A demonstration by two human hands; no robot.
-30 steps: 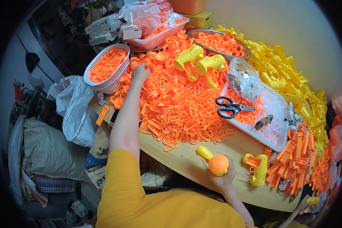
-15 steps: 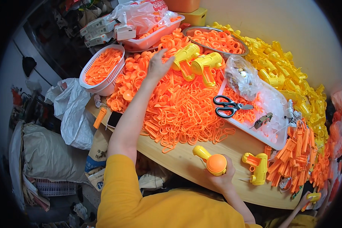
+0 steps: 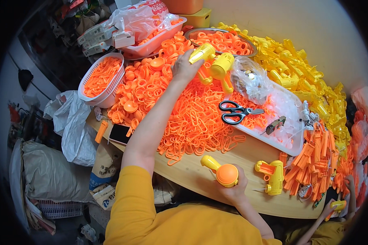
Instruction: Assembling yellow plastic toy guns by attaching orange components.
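Out over the heap of orange parts, my left hand [image 3: 185,67] is closed on the left one of two yellow hair-dryer-shaped plastic housings [image 3: 203,53]. Its fingertips are partly hidden behind the piece. Touching it on the right is the other yellow housing [image 3: 222,66]. Low over the table's near edge, my right hand [image 3: 237,187] grips a toy hair dryer [image 3: 210,163] with a yellow handle and a round orange cap [image 3: 227,174] facing up. To the right of that hand lies another yellow housing [image 3: 275,177], with its orange inside showing along the handle.
Black-handled scissors [image 3: 239,112] rest by a white tray [image 3: 270,143] of clear plastic parts. Yellow housings [image 3: 288,61] pile along the wall. A white basket [image 3: 104,96] of orange pieces stands left. At lower right, another person's hand [image 3: 328,208] holds a yellow piece.
My left hand has moved from beside the two yellow housings onto the left one, and the housings have tilted. My right hand keeps its hold. The view has shifted slightly.
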